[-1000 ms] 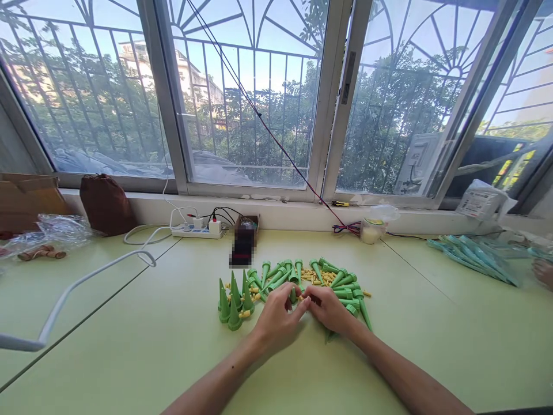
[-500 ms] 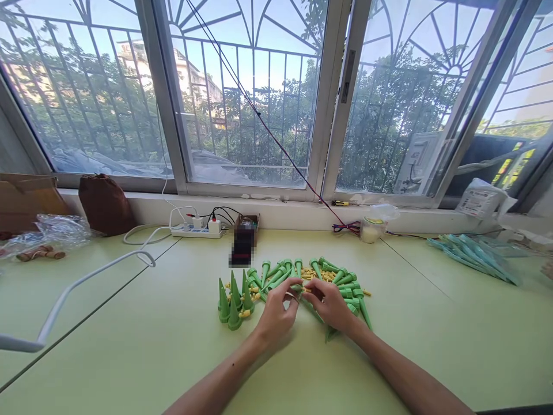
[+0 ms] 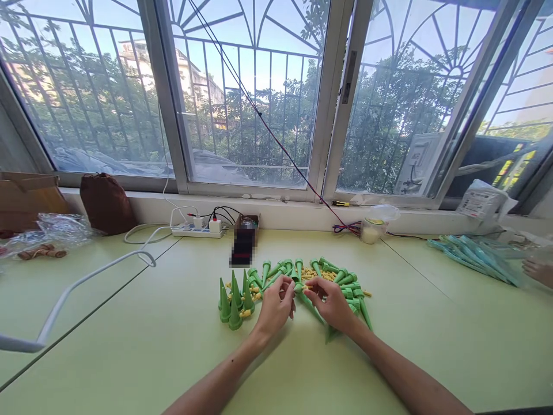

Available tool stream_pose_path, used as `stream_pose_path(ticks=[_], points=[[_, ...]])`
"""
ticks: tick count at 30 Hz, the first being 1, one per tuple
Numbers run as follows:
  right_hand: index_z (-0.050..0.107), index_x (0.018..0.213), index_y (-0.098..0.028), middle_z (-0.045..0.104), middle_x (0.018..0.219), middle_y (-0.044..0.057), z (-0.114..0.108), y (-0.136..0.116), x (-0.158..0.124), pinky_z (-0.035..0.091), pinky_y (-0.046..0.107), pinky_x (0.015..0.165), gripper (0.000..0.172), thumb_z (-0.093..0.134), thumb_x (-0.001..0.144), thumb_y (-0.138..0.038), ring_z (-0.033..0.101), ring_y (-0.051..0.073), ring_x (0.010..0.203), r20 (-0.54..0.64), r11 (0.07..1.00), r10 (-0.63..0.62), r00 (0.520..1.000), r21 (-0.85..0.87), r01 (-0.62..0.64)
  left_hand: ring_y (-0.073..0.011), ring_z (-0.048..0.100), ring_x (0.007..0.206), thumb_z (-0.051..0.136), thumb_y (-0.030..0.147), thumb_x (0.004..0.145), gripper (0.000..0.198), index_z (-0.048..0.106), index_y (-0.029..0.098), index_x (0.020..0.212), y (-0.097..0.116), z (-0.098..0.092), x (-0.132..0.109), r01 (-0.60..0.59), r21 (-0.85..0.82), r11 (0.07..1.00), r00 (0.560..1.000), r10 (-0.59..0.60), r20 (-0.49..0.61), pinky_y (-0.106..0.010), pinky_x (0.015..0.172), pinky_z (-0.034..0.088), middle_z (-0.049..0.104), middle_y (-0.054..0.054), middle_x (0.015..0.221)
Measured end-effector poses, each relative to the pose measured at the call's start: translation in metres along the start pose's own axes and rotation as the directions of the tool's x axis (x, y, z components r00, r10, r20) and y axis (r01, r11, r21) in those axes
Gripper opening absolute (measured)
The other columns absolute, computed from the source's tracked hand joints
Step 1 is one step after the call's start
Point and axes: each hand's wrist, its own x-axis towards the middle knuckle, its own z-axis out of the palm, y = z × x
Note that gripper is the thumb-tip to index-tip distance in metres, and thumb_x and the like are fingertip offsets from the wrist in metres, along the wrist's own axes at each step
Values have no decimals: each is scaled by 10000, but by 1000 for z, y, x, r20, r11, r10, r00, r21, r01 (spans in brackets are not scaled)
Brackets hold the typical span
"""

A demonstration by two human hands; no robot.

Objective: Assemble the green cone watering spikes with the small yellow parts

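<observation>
Both hands meet over a pile of green plastic cones. My left hand [image 3: 277, 305] is closed, its fingertips pinched at the head of a green cone [image 3: 311, 307] whose tip points down to the right. My right hand [image 3: 330, 302] pinches a small yellow piece [image 3: 307, 287] beside that cone's head. Several green cones stand upright [image 3: 234, 314] left of my left hand, with yellow pieces among them. More green cones [image 3: 364, 311] lie fanned out behind and right of my hands, around a heap of yellow pieces [image 3: 328, 275].
Behind the pile are a dark pixelated object [image 3: 242, 246], a power strip [image 3: 196, 231] and a jar [image 3: 371, 230]. A white tube [image 3: 64, 291] crosses the left. Teal plastic bags [image 3: 475, 259] lie at right, near another person's hand [image 3: 538, 271].
My left fingers have shifted slightly left and closed up, showing more of the cone between my hands. The other person's hand has come further into view at the right edge.
</observation>
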Motion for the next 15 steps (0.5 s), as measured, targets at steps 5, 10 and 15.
stream_pose_path(ticks=[5, 10, 15], points=[[631, 960, -174, 591, 684, 5, 1, 2, 1, 418, 259, 559, 182, 590, 919, -346, 527, 154, 589, -6, 1000, -12, 1000, 11, 12, -117, 550, 426, 611, 512, 836, 370, 532, 178, 976, 0, 1, 0, 140, -149, 979, 990, -137, 29, -226, 385, 452, 508, 69, 596], [629, 965, -173, 604, 696, 11, 2, 5, 1, 433, 268, 571, 190, 596, 912, -352, 538, 159, 601, 1, 1000, -4, 1000, 27, 4, -103, 568, 474, 682, 508, 801, 414, 567, 157, 990, 0, -1, 1, 238, -278, 931, 970, -217, 106, -236, 446, 490, 530, 53, 652], [616, 948, -180, 581, 661, -5, 3, 8, 1, 430, 271, 561, 182, 609, 901, -356, 523, 150, 562, 15, 998, 16, 1000, 55, -17, -106, 578, 500, 708, 506, 785, 471, 569, 143, 1051, -4, -4, 3, 246, -283, 927, 968, -223, 112, -242, 471, 494, 553, 41, 674]])
